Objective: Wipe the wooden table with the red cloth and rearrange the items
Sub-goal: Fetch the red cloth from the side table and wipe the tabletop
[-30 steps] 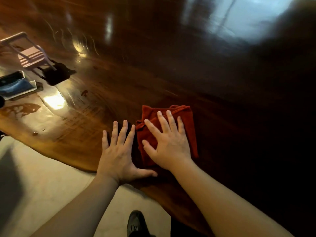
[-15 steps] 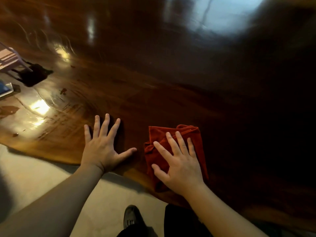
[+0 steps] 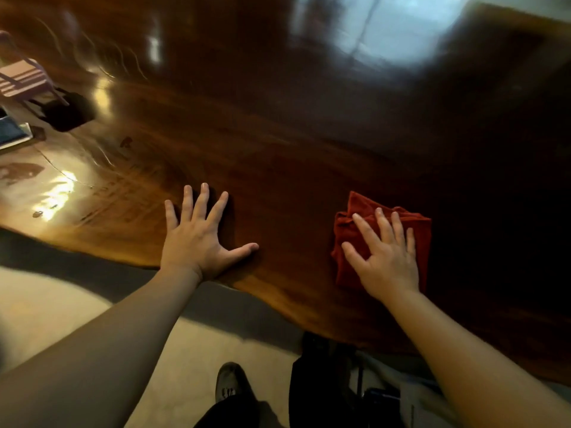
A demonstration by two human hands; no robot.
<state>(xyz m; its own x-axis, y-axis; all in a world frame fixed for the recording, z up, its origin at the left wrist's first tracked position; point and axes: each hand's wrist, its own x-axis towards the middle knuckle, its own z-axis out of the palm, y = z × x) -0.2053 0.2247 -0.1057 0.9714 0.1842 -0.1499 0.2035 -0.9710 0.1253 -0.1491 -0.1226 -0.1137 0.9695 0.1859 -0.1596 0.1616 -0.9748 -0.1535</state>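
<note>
- Far left: a small pink rack (image 3: 21,80) and a blue-topped item (image 3: 12,132) stand on the tabletop (image 3: 278,134), not yet rearranged.
- Left hand (image 3: 197,242): fingers (image 3: 202,197) spread wide, palm flat on bare wood, bracing; holds nothing.
- Right hand (image 3: 386,257): fingers splayed, pressing the red cloth (image 3: 414,230) flat near the front edge.
- Step in hand: wiping. The next stroke likely calls for steady downward pressure across the unwiped surface.

Red cloth (image 3: 411,230), glossy dark brown wooden table (image 3: 309,143), beige floor (image 3: 46,304)
</note>
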